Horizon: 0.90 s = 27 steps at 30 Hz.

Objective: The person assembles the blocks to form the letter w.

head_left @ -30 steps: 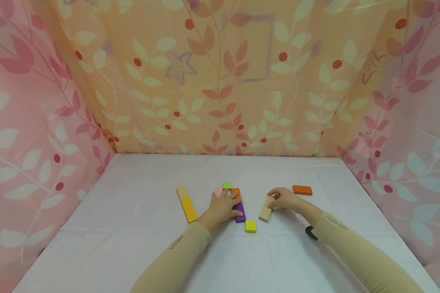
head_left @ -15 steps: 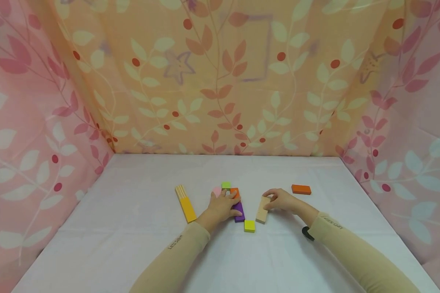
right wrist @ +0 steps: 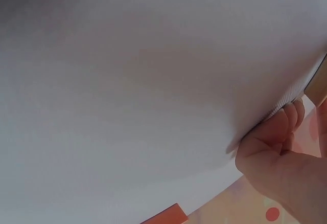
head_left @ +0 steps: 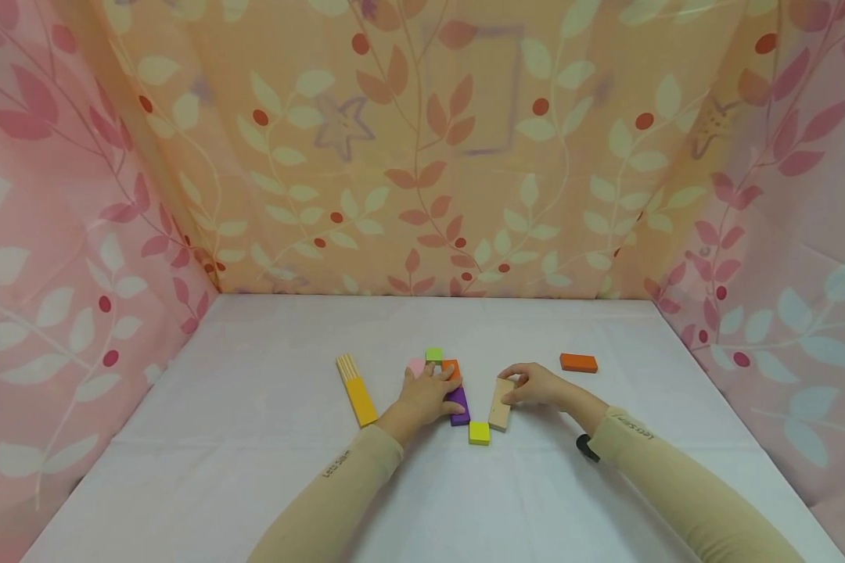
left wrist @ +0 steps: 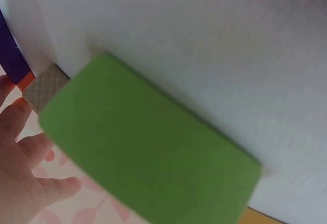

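My left hand [head_left: 422, 397] lies over the middle group of blocks with its fingers spread. Its fingertips touch an orange block [head_left: 451, 367] and a purple block [head_left: 459, 410], which meet end to end. A lime block [head_left: 433, 356] and a pink piece [head_left: 415, 366] show just past the fingers. In the left wrist view a large green block [left wrist: 148, 142] and a small grey-brown textured piece [left wrist: 46, 88] sit beside this hand; the head view hides both. My right hand [head_left: 538, 385] pinches a plain wooden block [head_left: 500, 407] by its far end, beside the yellow block [head_left: 479, 433].
On the left lies a yellow-orange block [head_left: 361, 403] with pale striped sticks [head_left: 348, 368] at its far end. A red-orange block [head_left: 579, 363] rests beyond my right hand. Floral cloth [head_left: 422, 156] walls the white table [head_left: 267, 485] at the back and sides.
My right hand has slid the wooden block left, closing the gap to the yellow block. The left hand has stayed in place over the orange and purple blocks.
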Available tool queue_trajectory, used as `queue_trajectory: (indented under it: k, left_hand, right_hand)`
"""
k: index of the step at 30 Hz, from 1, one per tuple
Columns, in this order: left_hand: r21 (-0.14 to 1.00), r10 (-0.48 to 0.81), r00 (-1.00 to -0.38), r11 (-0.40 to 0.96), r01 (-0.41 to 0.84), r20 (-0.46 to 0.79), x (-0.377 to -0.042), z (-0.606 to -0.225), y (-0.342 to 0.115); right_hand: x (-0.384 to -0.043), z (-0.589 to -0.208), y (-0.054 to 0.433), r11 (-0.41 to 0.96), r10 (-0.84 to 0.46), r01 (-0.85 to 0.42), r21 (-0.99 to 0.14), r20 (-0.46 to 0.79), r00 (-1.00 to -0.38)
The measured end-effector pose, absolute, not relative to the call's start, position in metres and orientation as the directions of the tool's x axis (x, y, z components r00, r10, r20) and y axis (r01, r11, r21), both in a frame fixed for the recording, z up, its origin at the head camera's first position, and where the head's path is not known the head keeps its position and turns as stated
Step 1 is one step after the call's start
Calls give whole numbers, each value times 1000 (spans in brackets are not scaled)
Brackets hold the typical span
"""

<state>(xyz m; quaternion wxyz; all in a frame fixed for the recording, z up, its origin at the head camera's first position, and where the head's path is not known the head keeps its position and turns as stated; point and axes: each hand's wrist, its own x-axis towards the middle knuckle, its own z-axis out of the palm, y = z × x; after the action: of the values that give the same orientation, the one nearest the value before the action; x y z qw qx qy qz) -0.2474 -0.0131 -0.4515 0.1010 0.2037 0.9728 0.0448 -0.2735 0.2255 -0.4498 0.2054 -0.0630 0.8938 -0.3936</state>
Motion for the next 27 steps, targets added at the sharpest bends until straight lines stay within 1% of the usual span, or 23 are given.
queue_trajectory:
  k: [6, 11, 14, 18, 21, 27]
  left_hand:
    - [105, 406, -897, 914, 393, -173, -248, -452, -12]
    - [114, 404, -898, 914, 389, -172, -247, -452, -12]
    - [119, 404, -898, 914, 388, -174, -247, -453, -12]
    - [123, 409, -897, 911, 393, -168, -246, -453, -13]
    - [121, 412, -896, 910, 396, -164, -246, -452, -13]
    - [115, 409, -896, 912, 394, -175, -248, -452, -13]
  right_hand:
    - [-273, -447, 226, 699, -251, 72, -711, -339, -907]
    - [-273, -444, 236, 672, -224, 126, -730, -362, -905]
    - [-274, -441, 248, 652, -235, 127, -747, -359, -903]
    - [-276, -436, 266, 619, -232, 108, -778, -312, -921]
    - [-279, -434, 281, 605, -206, 95, -791, -271, -940]
    - [-288, -436, 317, 598, -172, 88, -797, -235, -957]
